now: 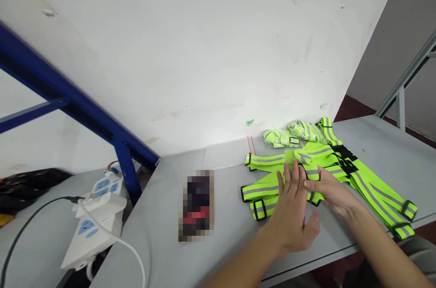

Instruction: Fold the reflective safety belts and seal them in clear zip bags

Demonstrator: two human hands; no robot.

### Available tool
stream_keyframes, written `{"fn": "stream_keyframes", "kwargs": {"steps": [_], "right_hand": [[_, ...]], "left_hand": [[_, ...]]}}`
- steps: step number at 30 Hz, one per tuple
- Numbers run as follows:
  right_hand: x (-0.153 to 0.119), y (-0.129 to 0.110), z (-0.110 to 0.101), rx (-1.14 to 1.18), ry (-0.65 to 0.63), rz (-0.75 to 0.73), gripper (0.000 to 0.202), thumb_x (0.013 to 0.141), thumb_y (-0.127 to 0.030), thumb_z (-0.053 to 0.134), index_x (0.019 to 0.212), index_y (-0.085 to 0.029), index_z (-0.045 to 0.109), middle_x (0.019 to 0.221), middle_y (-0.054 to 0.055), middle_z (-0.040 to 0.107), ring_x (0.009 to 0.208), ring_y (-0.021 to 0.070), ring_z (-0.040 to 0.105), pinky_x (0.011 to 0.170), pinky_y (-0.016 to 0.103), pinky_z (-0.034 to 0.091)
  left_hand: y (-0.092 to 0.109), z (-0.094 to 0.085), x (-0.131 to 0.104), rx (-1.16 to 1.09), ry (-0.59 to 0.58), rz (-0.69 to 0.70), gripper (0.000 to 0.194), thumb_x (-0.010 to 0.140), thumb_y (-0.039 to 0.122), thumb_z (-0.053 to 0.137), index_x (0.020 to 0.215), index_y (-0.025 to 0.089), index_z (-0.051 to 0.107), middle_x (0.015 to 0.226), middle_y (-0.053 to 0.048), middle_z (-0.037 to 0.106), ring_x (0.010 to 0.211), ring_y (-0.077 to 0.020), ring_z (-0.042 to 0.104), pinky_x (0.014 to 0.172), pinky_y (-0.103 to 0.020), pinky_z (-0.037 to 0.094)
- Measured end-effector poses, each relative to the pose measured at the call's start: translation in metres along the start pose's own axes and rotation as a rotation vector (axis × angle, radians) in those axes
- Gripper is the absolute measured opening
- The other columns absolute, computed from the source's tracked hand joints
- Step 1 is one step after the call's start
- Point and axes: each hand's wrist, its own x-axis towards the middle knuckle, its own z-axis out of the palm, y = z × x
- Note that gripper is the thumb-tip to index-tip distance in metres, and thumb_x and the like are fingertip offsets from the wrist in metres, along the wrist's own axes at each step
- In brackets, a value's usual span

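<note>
Neon yellow-green reflective straps (371,188) with grey stripes and black buckles lie spread on the grey table, apparently elastic safety vests. My left hand (293,215) lies over the middle of them, its fingers stretched out and touching a strap, the thumb apart. Close beside it, my right hand (335,192) pinches a folded strap section (311,171) between thumb and fingers; part of that section is hidden behind my left fingers. Black slide buckles (259,210) sit at the strap ends on the left.
Two clear bags (304,130) of rolled reflective straps rest against the white wall. A pixelated item (196,206) lies left of my hands. Farther left are a blue metal frame (126,167) and white power strips (91,233) with cables. The table's front edge runs below my hands.
</note>
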Motion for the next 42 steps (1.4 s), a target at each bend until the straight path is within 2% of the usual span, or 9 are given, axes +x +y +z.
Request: {"fn": "stream_keyframes", "kwargs": {"steps": [4,7,12,17,20,25,28,32,42], "right_hand": [[0.009,0.0,0.001,0.045,-0.17,-0.029,0.065,0.064,-0.041,0.081,0.123,-0.023,0.061,0.109,0.009,0.071,0.109,0.0304,0.063,0.093,0.047,0.051],[0.017,-0.005,0.008,0.016,-0.313,-0.071,0.056,0.068,-0.033,0.078,0.12,-0.02,0.063,0.103,0.007,0.072,0.096,0.0259,0.067,0.085,0.042,0.054],[0.032,-0.019,0.015,-0.486,-0.182,-0.409,0.057,0.071,-0.01,0.06,0.126,-0.024,0.058,0.121,0.006,0.066,0.11,0.0267,0.062,0.092,0.04,0.051],[0.049,0.0,0.012,-0.877,-0.13,-0.721,0.087,0.055,0.003,0.04,0.135,-0.031,0.048,0.137,-0.001,0.055,0.125,0.0216,0.052,0.099,0.037,0.048],[0.054,0.016,0.008,-1.011,-0.139,-0.793,0.095,0.051,0.005,0.038,0.138,-0.032,0.045,0.139,-0.002,0.054,0.126,0.0199,0.052,0.096,0.033,0.051],[0.061,0.027,0.005,-1.118,-0.186,-0.844,0.1,0.05,0.008,0.037,0.142,-0.031,0.041,0.139,-0.001,0.054,0.126,0.0202,0.052,0.097,0.034,0.051],[0.065,0.034,0.01,-1.147,-0.225,-0.899,0.102,0.05,0.01,0.037,0.144,-0.029,0.038,0.138,0.001,0.054,0.126,0.0204,0.052,0.104,0.038,0.046],[0.069,0.046,0.022,-1.19,-0.239,-0.984,0.098,0.053,0.012,0.037,0.144,-0.024,0.038,0.136,0.005,0.057,0.126,0.0225,0.052,0.106,0.044,0.043],[0.068,0.05,0.027,-1.249,-0.2,-1.061,0.075,0.067,0.01,0.039,0.136,-0.017,0.049,0.132,0.012,0.059,0.124,0.0256,0.054,0.104,0.048,0.046]], "left_hand": [[-0.002,-0.005,0.001,-0.019,0.105,0.011,0.079,0.092,0.032,0.039,0.15,0.026,-0.014,0.156,-0.003,-0.023,0.14,-0.0321,-0.022,0.112,-0.061,-0.007],[-0.009,-0.013,0.006,-0.027,0.333,-0.029,0.072,0.096,0.032,0.034,0.15,0.031,-0.013,0.155,0.003,-0.027,0.14,-0.0287,-0.024,0.115,-0.055,-0.003],[-0.042,-0.05,0.019,-0.011,0.596,-0.282,0.057,0.096,0.025,0.036,0.15,0.029,0.017,0.161,-0.003,0.005,0.147,-0.0219,0.004,0.118,-0.043,0.013],[-0.082,-0.085,0.021,0.36,0.417,-0.586,0.046,0.09,0.023,0.043,0.136,0.014,0.045,0.15,-0.015,0.036,0.144,-0.0301,0.018,0.115,-0.054,0.019],[-0.088,-0.087,0.021,0.573,0.262,-0.633,0.032,0.091,0.027,0.044,0.116,0.017,0.061,0.148,-0.012,0.041,0.144,-0.0352,0.015,0.111,-0.064,0.013],[-0.084,-0.08,0.026,0.695,0.205,-0.625,0.038,0.097,0.033,0.035,0.08,0.022,0.067,0.108,-0.007,0.07,0.119,-0.0257,0.051,0.111,-0.052,0.022],[-0.091,-0.081,0.027,0.705,0.188,-0.692,0.035,0.096,0.034,0.039,0.074,0.019,0.062,0.085,-0.008,0.069,0.093,-0.0236,0.06,0.092,-0.04,0.04],[-0.102,-0.083,0.03,0.684,0.179,-0.752,0.012,0.092,0.029,0.049,0.088,0.019,0.056,0.081,-0.004,0.066,0.075,-0.0193,0.062,0.066,-0.028,0.042],[-0.116,-0.097,0.062,0.707,0.152,-0.9,0.013,0.086,0.028,0.052,0.082,0.017,0.058,0.081,-0.009,0.068,0.081,-0.0241,0.064,0.065,-0.029,0.042]]}}
